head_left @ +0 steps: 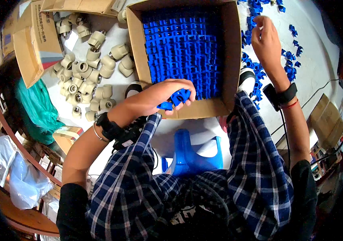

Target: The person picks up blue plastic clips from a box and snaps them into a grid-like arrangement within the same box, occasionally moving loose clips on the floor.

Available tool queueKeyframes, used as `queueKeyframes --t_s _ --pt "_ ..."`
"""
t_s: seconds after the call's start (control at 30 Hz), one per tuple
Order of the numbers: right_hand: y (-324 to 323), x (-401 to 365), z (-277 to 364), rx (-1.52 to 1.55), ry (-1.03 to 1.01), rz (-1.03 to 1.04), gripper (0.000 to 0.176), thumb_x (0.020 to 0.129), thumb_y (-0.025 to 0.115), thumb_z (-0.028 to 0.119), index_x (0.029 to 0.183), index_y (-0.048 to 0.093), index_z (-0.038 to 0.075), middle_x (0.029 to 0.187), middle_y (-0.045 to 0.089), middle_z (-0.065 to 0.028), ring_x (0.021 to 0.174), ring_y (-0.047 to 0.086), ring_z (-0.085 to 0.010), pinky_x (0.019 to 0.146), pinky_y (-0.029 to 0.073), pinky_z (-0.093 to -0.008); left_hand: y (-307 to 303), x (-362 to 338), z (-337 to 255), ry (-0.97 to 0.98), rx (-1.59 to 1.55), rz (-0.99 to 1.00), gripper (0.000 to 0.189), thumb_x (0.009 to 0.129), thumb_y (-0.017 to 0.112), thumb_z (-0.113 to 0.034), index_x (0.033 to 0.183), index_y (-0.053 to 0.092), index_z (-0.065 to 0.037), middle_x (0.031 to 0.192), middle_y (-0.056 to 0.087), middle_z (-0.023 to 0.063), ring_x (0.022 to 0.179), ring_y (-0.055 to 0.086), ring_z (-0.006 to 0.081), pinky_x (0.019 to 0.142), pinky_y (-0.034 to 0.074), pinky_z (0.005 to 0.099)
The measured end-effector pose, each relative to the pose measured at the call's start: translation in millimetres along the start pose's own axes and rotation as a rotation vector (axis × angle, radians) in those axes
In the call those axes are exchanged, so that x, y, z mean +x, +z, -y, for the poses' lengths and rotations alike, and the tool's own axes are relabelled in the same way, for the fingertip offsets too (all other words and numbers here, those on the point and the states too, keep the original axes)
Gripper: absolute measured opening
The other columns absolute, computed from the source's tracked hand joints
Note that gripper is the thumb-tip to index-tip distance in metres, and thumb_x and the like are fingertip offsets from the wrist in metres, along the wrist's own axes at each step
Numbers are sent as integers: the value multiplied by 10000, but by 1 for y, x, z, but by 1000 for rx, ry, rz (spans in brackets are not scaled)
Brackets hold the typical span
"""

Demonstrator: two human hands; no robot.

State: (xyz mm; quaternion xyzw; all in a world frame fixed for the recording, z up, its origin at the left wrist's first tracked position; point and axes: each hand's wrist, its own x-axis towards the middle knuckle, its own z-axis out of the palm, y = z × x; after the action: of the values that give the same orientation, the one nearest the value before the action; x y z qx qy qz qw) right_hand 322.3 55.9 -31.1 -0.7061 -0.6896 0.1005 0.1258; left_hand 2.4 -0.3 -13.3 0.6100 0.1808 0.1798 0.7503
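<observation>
My left hand (175, 94) is wrapped round a couple of blue pipe clips (180, 96), just above the near edge of an open cardboard box (134, 44). Inside the box, blue clips (179, 52) stand packed in tight rows. To the right of the box, my right hand (266, 38) hovers by loose blue clips (255, 9) on the floor. Its fingers are bent, with a gap between thumb and forefinger and nothing visible in them.
Beige pipe fittings (85, 70) lie heaped left of the box. Opened cartons (39, 32) and a green plastic bag (39, 108) are farther left. A blue stool (183, 152) sits between my legs. More blue clips (290, 60) and a cable (320, 88) lie at right.
</observation>
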Motion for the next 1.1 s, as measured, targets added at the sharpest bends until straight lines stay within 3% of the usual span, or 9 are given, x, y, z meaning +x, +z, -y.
queueKeyframes --t_s 0.07,0.13,0.17,0.3,0.33,0.67,0.77,1.03,1.1 --pt "-2 -13 -11 -11 171 172 140 819 529 149 898 580 45 883 644 -153 828 617 -336 699 490 -427 -2 0 -15 31 41 8 151 923 421 -145 888 529 -45 788 491 8 603 463 29 419 347 167" --pt "4 -28 -20 -229 110 294 182 845 524 211 887 610 56 793 654 -163 729 635 -348 651 509 -414 0 -2 -32 -667 -662 -42 176 934 428 -187 906 532 -48 785 492 11 600 467 29 418 352 164" --pt "6 -36 -25 -315 25 405 241 827 532 265 909 633 62 794 651 -179 735 632 -363 627 503 -443 5 -2 -34 -695 -719 -82 198 943 429 -230 907 527 -61 780 493 7 598 469 26 419 351 158" --pt "10 -58 -20 -261 103 634 371 786 597 404 700 681 54 719 644 -184 672 635 -350 603 506 -416 30 -4 -34 -737 -700 -139 212 945 420 -267 869 513 -93 771 495 -1 581 459 30 399 315 168" --pt "11 -64 -17 -248 54 530 372 774 612 415 715 684 55 711 642 -184 652 633 -349 576 504 -408 37 -5 -33 -733 -693 -132 212 945 420 -267 869 513 -93 771 495 -1 581 459 30 399 315 168" --pt "9 -53 -25 -174 190 662 475 752 635 458 805 692 -11 791 669 -195 746 662 -346 664 525 -405 61 -7 -31 -778 -639 -133 182 902 465 -269 843 548 -118 771 512 -11 597 451 46 454 318 191" --pt "2 -48 -33 -255 101 745 457 747 638 408 864 687 -31 827 667 -218 759 663 -356 681 530 -396 60 -7 -34 -678 -500 -103 180 902 469 -271 841 549 -122 771 514 -7 597 450 46 447 319 194" --pt "-5 -48 -33 -373 -48 810 425 686 688 369 844 691 -26 832 666 -214 730 658 -346 673 529 -388 63 -4 -28 -811 -658 -136 202 903 463 -285 848 551 -111 771 522 2 591 457 53 436 323 201" --pt "-5 -51 -22 -313 -92 961 417 702 653 359 815 681 -41 796 657 -216 702 646 -343 641 516 -386 62 -5 -25 -785 -660 -124 204 901 465 -283 849 552 -105 772 526 5 588 458 54 435 326 202"
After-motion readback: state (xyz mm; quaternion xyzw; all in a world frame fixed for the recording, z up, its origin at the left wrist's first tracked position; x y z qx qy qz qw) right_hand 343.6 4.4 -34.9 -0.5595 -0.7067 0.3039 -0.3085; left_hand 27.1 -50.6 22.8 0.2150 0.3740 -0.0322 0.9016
